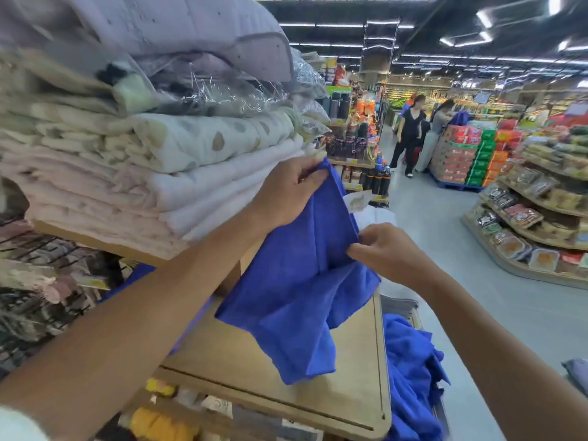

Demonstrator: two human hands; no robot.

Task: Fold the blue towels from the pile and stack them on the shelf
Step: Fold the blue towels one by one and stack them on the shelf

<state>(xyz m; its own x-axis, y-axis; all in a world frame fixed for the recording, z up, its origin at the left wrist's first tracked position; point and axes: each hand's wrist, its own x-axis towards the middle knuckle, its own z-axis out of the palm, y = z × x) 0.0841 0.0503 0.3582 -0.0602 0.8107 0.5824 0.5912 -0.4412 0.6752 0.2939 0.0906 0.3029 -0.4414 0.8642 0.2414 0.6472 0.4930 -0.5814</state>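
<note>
A blue towel [296, 281] hangs in the air above a wooden shelf [318, 393]. My left hand [286, 192] pinches its top corner, raised near the stacked blankets. My right hand [388, 253] pinches the towel's right edge, lower and closer to me. The towel's bottom part droops in loose folds over the shelf board. A pile of blue towels [410, 377] lies to the right of the shelf, below its edge. More blue cloth [133, 278] shows behind my left forearm.
Folded pale blankets and quilts [159, 160] fill the upper shelf on the left. Yellow items [152, 421] sit under the wooden shelf. An aisle floor [477, 281] runs to the right, with product displays [541, 218] and two people [420, 132] standing far back.
</note>
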